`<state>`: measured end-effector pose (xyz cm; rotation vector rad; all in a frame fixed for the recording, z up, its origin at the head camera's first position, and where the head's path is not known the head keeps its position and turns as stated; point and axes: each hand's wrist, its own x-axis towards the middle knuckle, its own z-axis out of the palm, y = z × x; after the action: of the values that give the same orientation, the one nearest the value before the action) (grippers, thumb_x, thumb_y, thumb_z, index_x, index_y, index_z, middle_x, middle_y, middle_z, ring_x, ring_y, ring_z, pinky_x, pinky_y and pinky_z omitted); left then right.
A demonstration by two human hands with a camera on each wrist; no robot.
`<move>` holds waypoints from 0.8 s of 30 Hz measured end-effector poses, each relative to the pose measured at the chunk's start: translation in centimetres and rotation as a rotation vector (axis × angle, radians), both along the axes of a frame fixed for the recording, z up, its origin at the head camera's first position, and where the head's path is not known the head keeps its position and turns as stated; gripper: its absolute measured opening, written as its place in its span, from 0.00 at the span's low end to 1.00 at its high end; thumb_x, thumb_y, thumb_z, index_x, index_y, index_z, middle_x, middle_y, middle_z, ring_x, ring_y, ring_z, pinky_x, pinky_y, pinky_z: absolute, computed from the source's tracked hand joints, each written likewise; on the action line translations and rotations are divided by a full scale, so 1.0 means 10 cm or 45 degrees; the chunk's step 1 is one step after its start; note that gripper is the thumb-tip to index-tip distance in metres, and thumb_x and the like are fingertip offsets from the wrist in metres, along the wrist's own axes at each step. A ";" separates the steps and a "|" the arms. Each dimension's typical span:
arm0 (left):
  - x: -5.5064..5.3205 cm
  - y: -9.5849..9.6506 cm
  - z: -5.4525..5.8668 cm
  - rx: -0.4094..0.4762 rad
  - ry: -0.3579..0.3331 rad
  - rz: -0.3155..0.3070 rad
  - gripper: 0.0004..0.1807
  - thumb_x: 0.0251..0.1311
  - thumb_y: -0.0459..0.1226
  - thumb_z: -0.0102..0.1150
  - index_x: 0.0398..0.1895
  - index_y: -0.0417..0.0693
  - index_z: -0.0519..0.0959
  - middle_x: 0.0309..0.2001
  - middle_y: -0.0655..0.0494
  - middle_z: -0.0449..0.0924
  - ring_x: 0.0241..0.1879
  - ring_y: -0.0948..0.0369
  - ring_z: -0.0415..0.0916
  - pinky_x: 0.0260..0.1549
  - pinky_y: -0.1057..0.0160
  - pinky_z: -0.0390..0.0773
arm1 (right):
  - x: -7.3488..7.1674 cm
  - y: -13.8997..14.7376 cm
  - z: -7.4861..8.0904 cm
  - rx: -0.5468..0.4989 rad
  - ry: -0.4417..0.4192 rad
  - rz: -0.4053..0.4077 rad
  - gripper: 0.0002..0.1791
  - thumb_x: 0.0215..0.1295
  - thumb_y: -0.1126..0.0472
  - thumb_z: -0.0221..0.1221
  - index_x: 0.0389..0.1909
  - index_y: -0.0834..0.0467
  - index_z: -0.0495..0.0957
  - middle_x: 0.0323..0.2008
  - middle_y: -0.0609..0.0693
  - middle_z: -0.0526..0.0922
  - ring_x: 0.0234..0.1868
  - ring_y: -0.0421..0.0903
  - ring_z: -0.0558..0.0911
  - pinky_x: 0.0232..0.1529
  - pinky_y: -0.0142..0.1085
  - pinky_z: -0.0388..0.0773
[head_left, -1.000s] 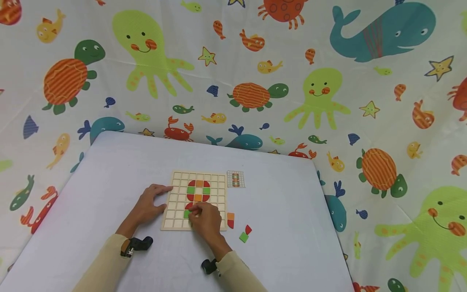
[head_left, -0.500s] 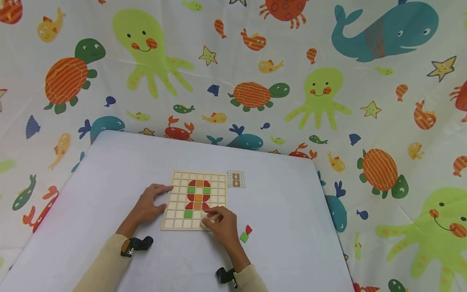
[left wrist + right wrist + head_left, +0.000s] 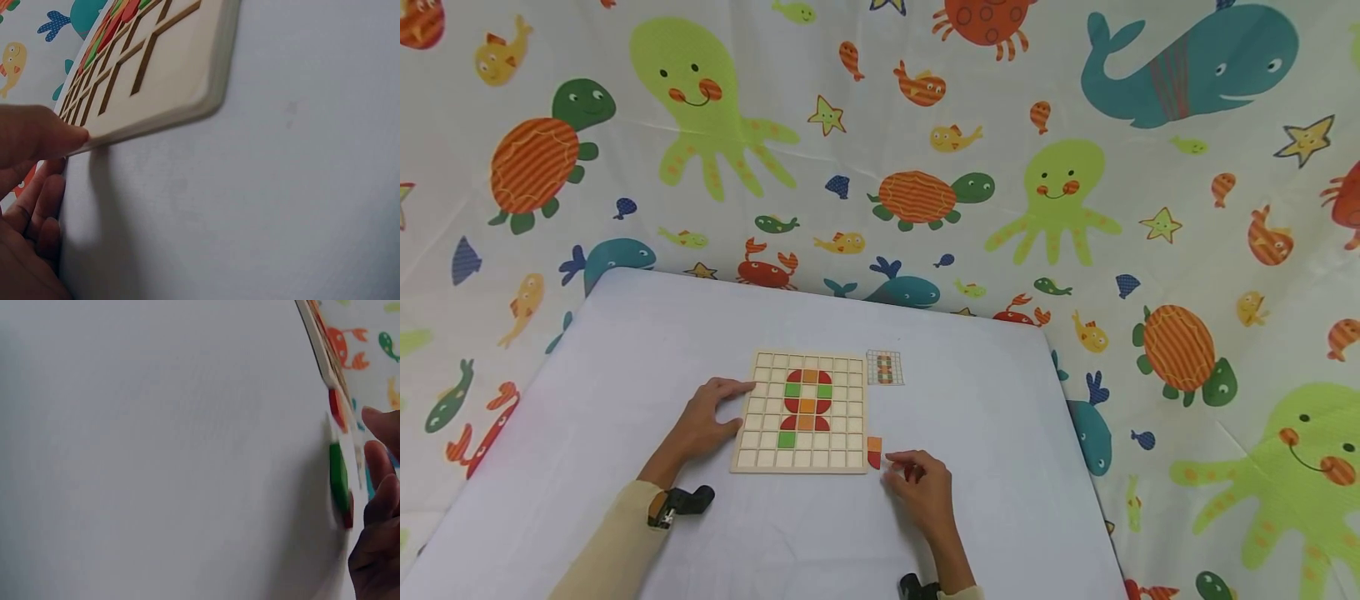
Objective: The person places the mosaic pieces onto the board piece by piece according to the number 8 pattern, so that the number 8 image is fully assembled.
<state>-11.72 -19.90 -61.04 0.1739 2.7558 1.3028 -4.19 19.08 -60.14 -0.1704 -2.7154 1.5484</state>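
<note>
A wooden grid board (image 3: 767, 408) lies flat on the table. Red rounded-corner, orange and green tiles fill its middle squares, with one green tile (image 3: 786, 439) lowest. Along the board's left edge, my left hand (image 3: 700, 425) rests thumb and fingertip on the rim; its thumb (image 3: 44, 131) touches the side in the left wrist view. My right hand (image 3: 925, 492) hovers right of the board, thumb and index apart. Below it in the right wrist view are a loose green tile (image 3: 338, 475) and a red tile (image 3: 348, 510), apart from the fingers; the hand mostly covers them in the head view.
An orange tile (image 3: 875, 444) and a red rounded tile (image 3: 874, 460) lie against the board's right edge. A small pattern card (image 3: 885, 367) sits at its upper right corner. White cloth covers the table (image 3: 985, 400); a sea-animal curtain (image 3: 917, 117) hangs behind.
My right hand has left the board and moved right to the loose green and red tiles. A red rounded tile now shows right of the lower orange one. The left hand stays put.
</note>
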 end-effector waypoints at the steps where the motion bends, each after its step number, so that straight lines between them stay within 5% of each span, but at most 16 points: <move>1: 0.00 0.00 0.00 -0.001 0.001 -0.002 0.34 0.61 0.28 0.67 0.73 0.44 0.76 0.66 0.35 0.72 0.70 0.36 0.66 0.71 0.29 0.65 | 0.03 0.05 0.00 0.017 -0.026 -0.013 0.15 0.54 0.67 0.78 0.39 0.46 0.93 0.31 0.45 0.88 0.25 0.37 0.72 0.25 0.26 0.69; 10: 0.01 0.00 0.01 -0.002 0.004 -0.004 0.34 0.61 0.27 0.66 0.73 0.43 0.75 0.66 0.35 0.72 0.70 0.36 0.66 0.71 0.29 0.64 | 0.23 0.23 -0.04 0.200 -0.098 -0.082 0.16 0.48 0.64 0.82 0.38 0.48 0.93 0.30 0.42 0.85 0.27 0.36 0.72 0.28 0.26 0.70; 24: 0.00 0.00 0.00 0.005 -0.002 -0.011 0.33 0.62 0.28 0.66 0.73 0.43 0.76 0.66 0.35 0.72 0.70 0.36 0.66 0.71 0.29 0.64 | 0.24 0.12 -0.02 0.279 -0.106 -0.171 0.19 0.47 0.67 0.81 0.39 0.46 0.91 0.32 0.42 0.84 0.31 0.39 0.74 0.31 0.27 0.71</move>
<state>-11.75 -19.92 -60.99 0.1848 2.7482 1.3052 -1.83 20.32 -60.33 -0.4126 -2.8438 1.2265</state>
